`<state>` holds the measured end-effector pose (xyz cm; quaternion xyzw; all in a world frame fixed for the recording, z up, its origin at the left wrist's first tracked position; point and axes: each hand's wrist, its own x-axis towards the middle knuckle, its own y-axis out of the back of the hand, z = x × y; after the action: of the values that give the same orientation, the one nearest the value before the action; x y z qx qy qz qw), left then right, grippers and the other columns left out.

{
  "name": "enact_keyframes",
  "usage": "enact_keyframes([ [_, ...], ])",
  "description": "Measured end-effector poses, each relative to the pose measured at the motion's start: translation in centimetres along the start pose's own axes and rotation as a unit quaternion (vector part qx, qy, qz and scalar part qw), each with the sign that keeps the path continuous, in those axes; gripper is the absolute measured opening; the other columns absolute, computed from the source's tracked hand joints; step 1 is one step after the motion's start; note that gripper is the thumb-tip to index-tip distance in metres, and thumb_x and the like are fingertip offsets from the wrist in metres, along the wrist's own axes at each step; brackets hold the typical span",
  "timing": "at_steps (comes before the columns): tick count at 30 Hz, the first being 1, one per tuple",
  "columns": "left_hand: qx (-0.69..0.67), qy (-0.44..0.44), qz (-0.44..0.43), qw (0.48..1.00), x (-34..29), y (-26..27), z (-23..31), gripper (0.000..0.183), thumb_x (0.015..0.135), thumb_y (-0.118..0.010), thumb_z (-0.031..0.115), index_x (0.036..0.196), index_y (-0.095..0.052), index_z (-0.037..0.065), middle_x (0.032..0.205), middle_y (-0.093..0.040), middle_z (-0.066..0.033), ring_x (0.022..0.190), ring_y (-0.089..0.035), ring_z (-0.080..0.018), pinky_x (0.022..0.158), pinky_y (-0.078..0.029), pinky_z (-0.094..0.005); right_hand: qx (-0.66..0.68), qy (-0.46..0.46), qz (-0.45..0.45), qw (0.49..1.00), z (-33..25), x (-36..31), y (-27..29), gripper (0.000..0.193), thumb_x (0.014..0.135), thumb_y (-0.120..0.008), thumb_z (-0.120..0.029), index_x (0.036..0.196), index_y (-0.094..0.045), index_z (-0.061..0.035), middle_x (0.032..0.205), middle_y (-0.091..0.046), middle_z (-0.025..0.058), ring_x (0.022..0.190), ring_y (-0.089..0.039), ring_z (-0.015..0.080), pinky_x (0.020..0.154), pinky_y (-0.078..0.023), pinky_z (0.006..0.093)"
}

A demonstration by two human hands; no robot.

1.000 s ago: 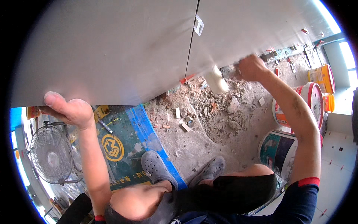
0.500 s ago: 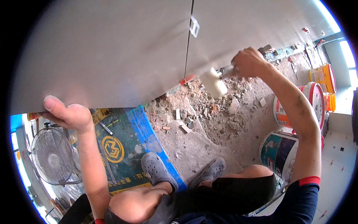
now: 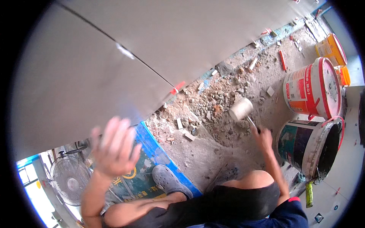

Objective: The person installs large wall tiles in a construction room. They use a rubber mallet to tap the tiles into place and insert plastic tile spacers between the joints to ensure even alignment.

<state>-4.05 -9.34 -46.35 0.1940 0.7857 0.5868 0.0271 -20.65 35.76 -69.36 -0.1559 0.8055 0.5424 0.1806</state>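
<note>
My right hand grips the handle of a rubber mallet with a pale head, held above the rubble and away from the wall. My left hand is raised with its fingers spread, blurred by motion, in front of the large grey tile at the left. A dark joint parts this tile from the grey tile to its right. A white clip sits in the joint, and a red wedge is at the joint's lower end.
Broken rubble and tile chips lie along the wall's foot. At the right stand a white and red bucket, a dark-filled bucket and a yellow bucket. A fan stands at the left, beyond a green mat with blue edging.
The mallet has come away from the tiles, down and to the right. My left hand has left the tile's lower edge, moving right with its fingers spreading. The view has turned.
</note>
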Motion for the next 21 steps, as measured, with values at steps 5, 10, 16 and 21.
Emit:
enact_keyframes([
  [5, 0.187, -0.108, -0.203, 0.955, 7.8, -7.9, -0.4, 0.084, 0.090, -0.056, 0.046, 0.153, -0.022, 0.001, 0.160, -0.021, -0.0116, 0.150, -0.014, -0.0254, 0.122, -0.005, -0.0446, 0.095, -0.158, 0.063, 0.981, 10.7, -6.9, -6.5, 0.057, 0.090, -0.061, -0.053, 0.101, -0.068, 0.0029, 0.080, -0.065, 0.0249, 0.076, -0.064, 0.0396, 0.070, -0.048, 0.0453],
  [10, 0.304, -0.176, -0.296, 0.888, 8.6, -14.3, 1.3, 0.088, 0.091, -0.051, 0.047, 0.154, -0.013, 0.000, 0.164, -0.006, -0.0108, 0.152, -0.001, -0.0240, 0.122, -0.001, -0.0407, 0.205, -0.206, 0.085, 0.953, 12.0, -8.5, -8.7, 0.058, 0.093, -0.058, -0.049, 0.107, -0.067, 0.0060, 0.097, -0.066, 0.0278, 0.091, -0.063, 0.0435, 0.081, -0.048, 0.0454],
  [16, 0.346, -0.224, -0.330, 0.849, 10.0, -16.3, 2.8, 0.070, 0.094, -0.042, 0.029, 0.153, -0.020, -0.002, 0.164, -0.007, -0.0122, 0.151, -0.003, -0.0263, 0.123, -0.004, -0.0413, 0.098, -0.159, 0.088, 0.978, 14.5, -8.4, -9.8, 0.051, 0.096, -0.056, -0.042, 0.111, -0.066, 0.0050, 0.106, -0.065, 0.0294, 0.099, -0.063, 0.0447, 0.086, -0.048, 0.0470],
  [21, 0.331, -0.209, -0.373, 0.841, 9.9, -15.3, 3.6, 0.067, 0.093, -0.041, 0.026, 0.151, -0.024, -0.003, 0.163, -0.009, -0.0127, 0.151, -0.004, -0.0273, 0.122, -0.005, -0.0420, 0.061, -0.133, 0.074, 0.986, 14.0, -8.7, -10.0, 0.055, 0.097, -0.054, -0.042, 0.120, -0.060, 0.0077, 0.112, -0.064, 0.0298, 0.105, -0.061, 0.0454, 0.091, -0.048, 0.0473],
])
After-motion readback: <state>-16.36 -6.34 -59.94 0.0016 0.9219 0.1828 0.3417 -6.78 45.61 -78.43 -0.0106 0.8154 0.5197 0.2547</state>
